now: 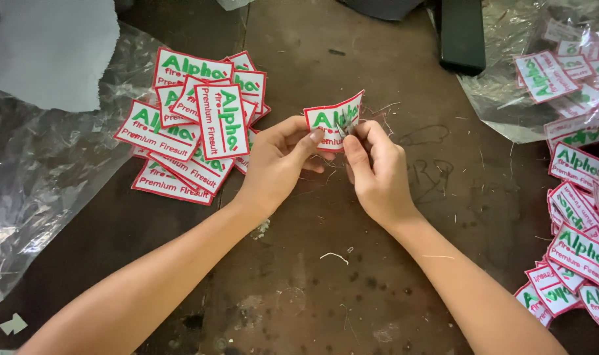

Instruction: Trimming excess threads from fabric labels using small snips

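A white patch (334, 118) with a red border and green and red stitched lettering is held up between both hands, just above the middle of the dark, scuffed table (378, 276). The left hand (279, 161) pinches its lower left edge between thumb and fingers, which seems to keep the cloth taut and facing the camera. The right hand (375, 167) is closed around small metal snips (344, 123), whose tips lie against the patch's face near its right half; the hold is narrow, and I cannot tell whether the blades are open or shut. Holding the patch off the table likely lets the snips reach stray threads along the edge. Loose threads (335, 256) lie scattered on the table below and around the hands. To the left, a pile (194, 125) of like patches sits fanned out, partly on clear plastic sheet (43, 177), near the left hand. To the right, a second heap (578, 210) of patches runs along the table edge, some resting on another plastic bag (503, 98). A dark flat object (462, 33) lies at the top, well apart from the hands.
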